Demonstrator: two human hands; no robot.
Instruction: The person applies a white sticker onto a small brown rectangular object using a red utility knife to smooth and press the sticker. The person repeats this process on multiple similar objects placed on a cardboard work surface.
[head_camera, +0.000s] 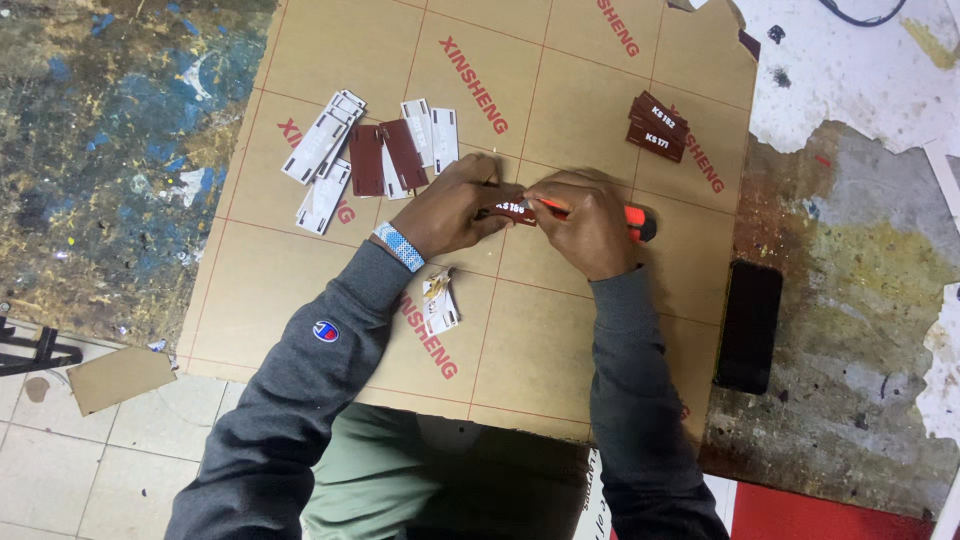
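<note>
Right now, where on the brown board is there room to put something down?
Bare board lies below the white tags, and also between the hands and the stacked red tags. It is crowded around the left hand and right hand.

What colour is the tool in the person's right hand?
Bright orange tool, black at its end, gripped in the right hand; head view.

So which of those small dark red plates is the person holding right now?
The small dark red rectangular plate pinched between both hands at the board's middle. The stack of dark red plates lies untouched upper right; two more dark red plates lie upper left.
</note>
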